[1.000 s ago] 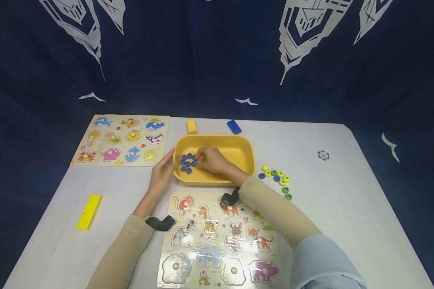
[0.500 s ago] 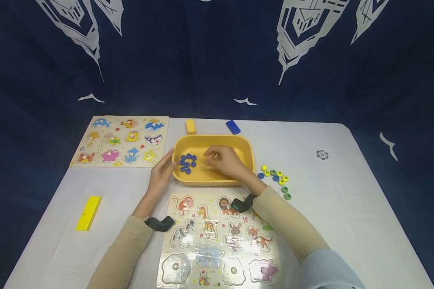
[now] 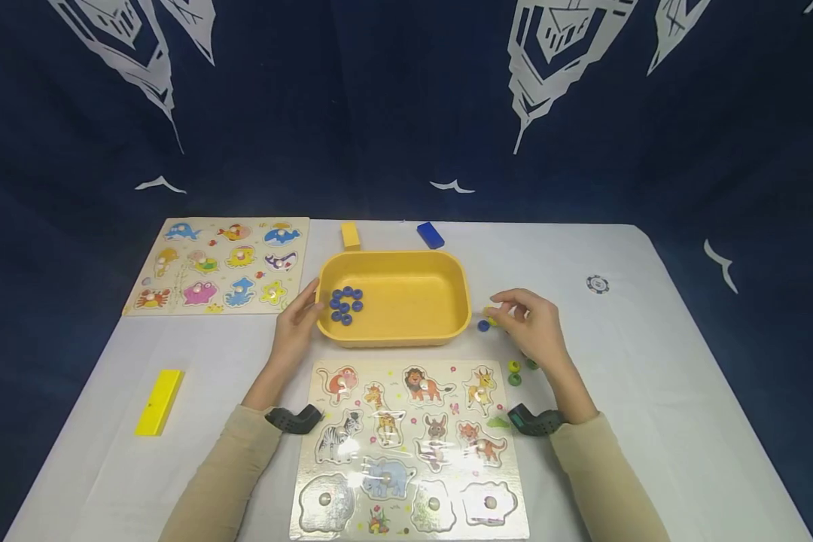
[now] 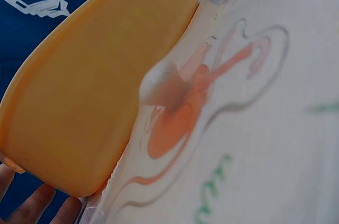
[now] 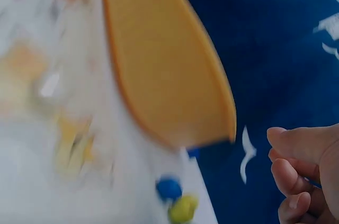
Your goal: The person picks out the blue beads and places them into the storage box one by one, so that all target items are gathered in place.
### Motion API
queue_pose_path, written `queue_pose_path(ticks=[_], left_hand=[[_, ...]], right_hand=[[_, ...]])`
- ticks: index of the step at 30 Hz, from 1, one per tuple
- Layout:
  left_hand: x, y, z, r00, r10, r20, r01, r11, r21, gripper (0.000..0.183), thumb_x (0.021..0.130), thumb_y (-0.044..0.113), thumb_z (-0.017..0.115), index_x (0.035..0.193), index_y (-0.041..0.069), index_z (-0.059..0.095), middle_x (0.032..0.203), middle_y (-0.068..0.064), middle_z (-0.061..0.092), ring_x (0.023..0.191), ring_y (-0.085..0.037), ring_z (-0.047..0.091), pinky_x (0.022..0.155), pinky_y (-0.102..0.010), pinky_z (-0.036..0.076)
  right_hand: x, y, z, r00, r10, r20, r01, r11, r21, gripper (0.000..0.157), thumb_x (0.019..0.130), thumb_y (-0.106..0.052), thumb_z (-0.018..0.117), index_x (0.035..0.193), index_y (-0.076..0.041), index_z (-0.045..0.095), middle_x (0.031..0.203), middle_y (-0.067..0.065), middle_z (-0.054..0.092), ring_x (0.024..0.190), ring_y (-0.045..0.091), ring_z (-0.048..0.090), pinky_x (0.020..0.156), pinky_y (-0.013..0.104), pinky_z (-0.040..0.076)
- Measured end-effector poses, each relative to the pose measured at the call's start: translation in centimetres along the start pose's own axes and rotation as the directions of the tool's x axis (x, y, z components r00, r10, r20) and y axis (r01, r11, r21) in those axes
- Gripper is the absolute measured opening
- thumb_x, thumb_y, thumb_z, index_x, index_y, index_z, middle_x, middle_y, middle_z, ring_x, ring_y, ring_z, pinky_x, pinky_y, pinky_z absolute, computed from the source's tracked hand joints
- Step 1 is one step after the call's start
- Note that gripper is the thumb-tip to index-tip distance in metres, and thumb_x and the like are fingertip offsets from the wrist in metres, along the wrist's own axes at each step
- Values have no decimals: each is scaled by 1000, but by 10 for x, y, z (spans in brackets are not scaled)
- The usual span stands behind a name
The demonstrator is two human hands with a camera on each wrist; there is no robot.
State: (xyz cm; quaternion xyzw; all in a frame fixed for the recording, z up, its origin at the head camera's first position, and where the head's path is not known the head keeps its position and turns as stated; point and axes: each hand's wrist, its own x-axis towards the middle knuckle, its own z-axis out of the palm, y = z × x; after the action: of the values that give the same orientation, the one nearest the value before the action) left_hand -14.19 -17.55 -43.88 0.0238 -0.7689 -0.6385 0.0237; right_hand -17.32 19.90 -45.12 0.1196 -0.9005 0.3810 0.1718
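My left hand [image 3: 294, 327] touches the left end of the yellow tray [image 3: 406, 342]; its fingers [image 4: 33, 205] show by the tray's end in the left wrist view. Inside the tray, several blue beads [image 3: 336, 316] with holes form a cluster at the left. My right hand [image 3: 534, 328] is over the loose beads right of the tray, its fingers loosely bent. Near its fingertips are a blue bead [image 3: 483, 326] and a yellow bead, partly hidden. In the right wrist view, nothing shows between thumb and fingers.
An animal peg puzzle [image 3: 409, 448] lies in front of the tray, a sea-animal puzzle [image 3: 220, 263] at the back left. A yellow bar [image 3: 159, 403] lies left; a yellow block [image 3: 350, 235] and blue block [image 3: 430, 235] lie behind the tray. A chip [image 3: 598, 284] lies right.
My right hand has left the blue beads inside the tray and moved right to the loose beads outside it. My left hand has stayed at the tray's left end.
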Motion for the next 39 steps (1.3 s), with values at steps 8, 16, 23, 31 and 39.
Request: queue_pose_path(ticks=[8,16,23,31,39], left_hand=[[1,-1,-1,1000,1,-12,-1,1000,-4,47,91,14,47,136,16,35,137,-11,39,122,-30,41,101,-38,37],[2,-4,-1,1000,7,-12,-7,1000,-15,46,91,14,47,136,18,36,137,-10,39,121,-30,42,100,-38,38],[2,-2,-1,1000,14,-7,-14,999,-33,47,91,14,48,136,17,36,135,-11,41,120,-30,43,101,-38,37],[3,2,-3,1000,26,-9,-26,1000,-12,46,91,14,48,136,16,36,136,-11,39,121,-30,42,101,-38,37],[2,-4,0,1000,-4,-4,3,999,-34,47,91,14,48,136,17,35,138,-9,38,122,-28,41,102,-37,36]], right_hand=[[-11,64,6,997,34,-65,-44,987,-156,29,72,-49,66,92,-27,65,69,-13,52,57,10,36,43,23,28],[-16,33,-10,988,151,18,-143,965,-218,28,70,-41,72,81,-17,64,67,-5,55,53,12,43,42,23,34],[-17,11,-18,979,179,100,-138,938,-319,27,69,-32,74,82,-10,66,68,0,54,57,14,44,47,23,34],[14,-24,-20,997,39,67,-37,999,-26,25,76,-29,69,94,-12,62,68,-1,51,56,13,39,43,32,34],[69,-80,28,941,-94,325,63,993,104,20,80,-23,65,96,-11,61,75,1,59,63,15,48,53,24,41]])
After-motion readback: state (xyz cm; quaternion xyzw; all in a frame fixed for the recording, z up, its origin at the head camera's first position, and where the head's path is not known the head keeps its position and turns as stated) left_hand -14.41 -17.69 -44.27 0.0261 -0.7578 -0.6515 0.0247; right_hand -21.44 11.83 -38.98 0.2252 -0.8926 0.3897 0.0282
